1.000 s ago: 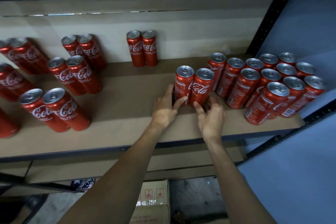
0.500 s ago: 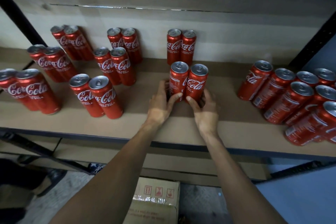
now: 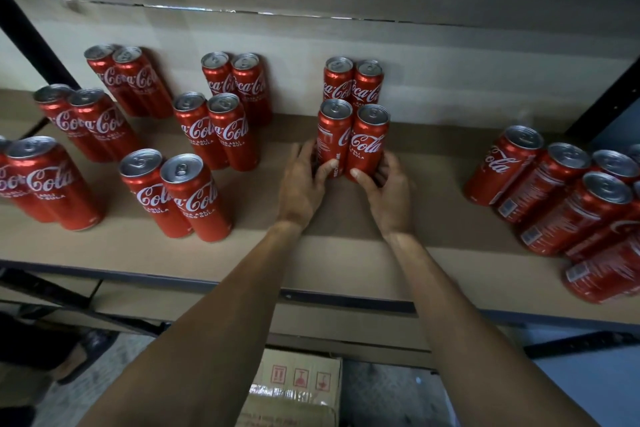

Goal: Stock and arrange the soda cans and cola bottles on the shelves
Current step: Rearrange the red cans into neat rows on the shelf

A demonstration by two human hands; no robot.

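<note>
Currently gripping on shelf (image 3: 346, 253): left hand (image 3: 300, 184) curled round left can (image 3: 333, 139), right hand (image 3: 389, 194) round right can (image 3: 370, 142), both upright, touching.

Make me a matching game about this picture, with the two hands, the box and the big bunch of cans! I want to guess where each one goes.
Column 1
1. left hand
2. right hand
3. cardboard box
4. big bunch of cans

Column 2
A. down below the shelf
B. at the shelf's right end
C. grips the right can of the middle front pair
D. grips the left can of that pair

Pairs: 1-D, 2-C, 3-A, 4-B
</note>
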